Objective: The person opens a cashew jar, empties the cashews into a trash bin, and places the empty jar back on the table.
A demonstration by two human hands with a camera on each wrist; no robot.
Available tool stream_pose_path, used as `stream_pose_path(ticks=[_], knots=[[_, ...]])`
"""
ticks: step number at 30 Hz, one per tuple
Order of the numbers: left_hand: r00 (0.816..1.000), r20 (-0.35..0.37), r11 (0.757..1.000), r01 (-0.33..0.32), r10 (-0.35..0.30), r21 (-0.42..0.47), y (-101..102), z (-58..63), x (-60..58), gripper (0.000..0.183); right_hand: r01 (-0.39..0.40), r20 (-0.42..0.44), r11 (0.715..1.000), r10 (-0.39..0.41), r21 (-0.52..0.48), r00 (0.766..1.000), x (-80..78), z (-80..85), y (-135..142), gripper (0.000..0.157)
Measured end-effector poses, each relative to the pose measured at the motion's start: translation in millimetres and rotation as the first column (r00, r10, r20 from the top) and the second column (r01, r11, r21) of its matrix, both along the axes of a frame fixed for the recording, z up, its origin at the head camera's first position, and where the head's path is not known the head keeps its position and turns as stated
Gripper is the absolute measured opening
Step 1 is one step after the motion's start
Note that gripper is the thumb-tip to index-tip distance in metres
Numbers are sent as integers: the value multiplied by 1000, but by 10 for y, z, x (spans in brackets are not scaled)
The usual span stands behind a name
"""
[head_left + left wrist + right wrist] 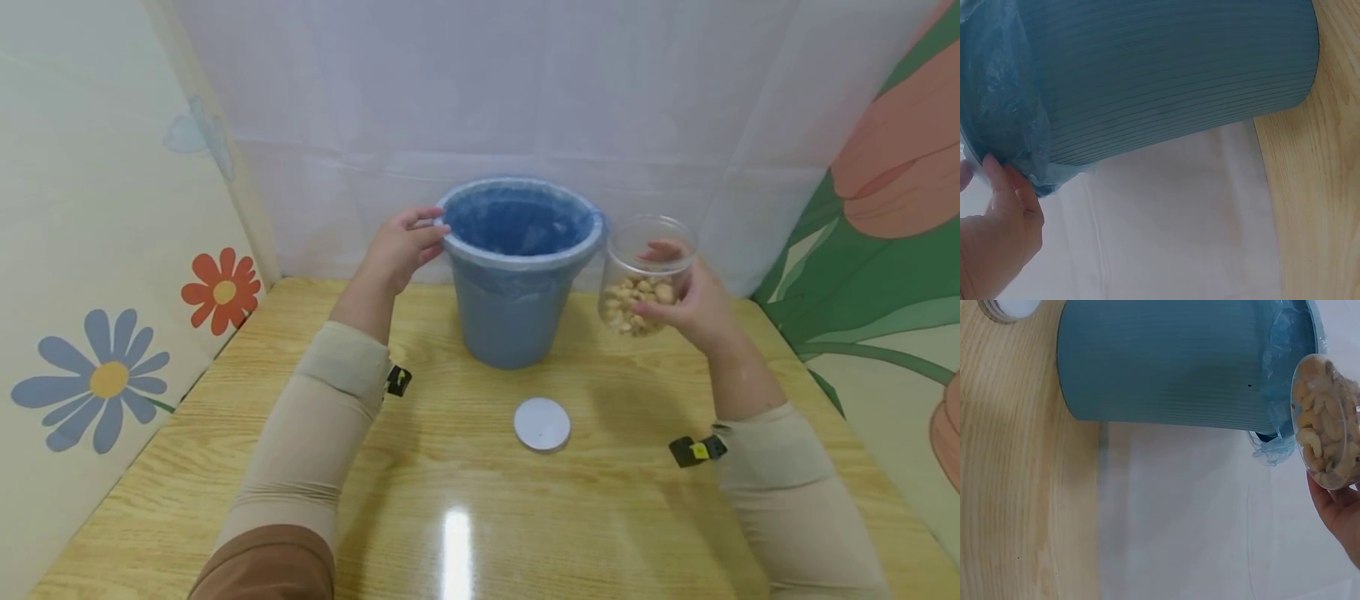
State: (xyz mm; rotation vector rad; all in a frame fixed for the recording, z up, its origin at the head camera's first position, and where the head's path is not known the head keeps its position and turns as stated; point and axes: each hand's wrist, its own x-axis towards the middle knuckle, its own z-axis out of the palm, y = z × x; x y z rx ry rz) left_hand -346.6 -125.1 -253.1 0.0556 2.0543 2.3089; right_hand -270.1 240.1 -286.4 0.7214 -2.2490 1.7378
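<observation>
While fingers [1322, 499] clasp it, a jar [632, 265] holds cashews [1324, 425].

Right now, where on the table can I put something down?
There's bare table this side of the white lid, between the sleeves, and left of the left sleeve, by the flowered wall. It's crowded at the back: the left hand grips the bin, and the right hand holds the nut jar beside it.

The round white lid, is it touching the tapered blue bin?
Apart. The head view shows a strip of bare yellowish wooden table between the round white lid and the tapered blue bin.
</observation>
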Motion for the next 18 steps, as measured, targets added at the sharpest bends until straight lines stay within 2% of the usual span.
stream_pose_path(ticks=[11, 15, 18], knots=[[1000, 22, 1000, -5, 5, 14, -7, -6, -6, 44, 68, -61, 992, -62, 106, 996, -101, 252, 47, 74], [1000, 26, 1000, -7, 7, 24, 14, -4, -9, 43, 131, -5, 980, -131, 152, 991, -122, 328, 73, 76], [1000, 27, 1000, -7, 6, 29, 27, -6, -15, 43, 232, 26, 949, -243, 215, 970, -141, 372, 77, 81]])
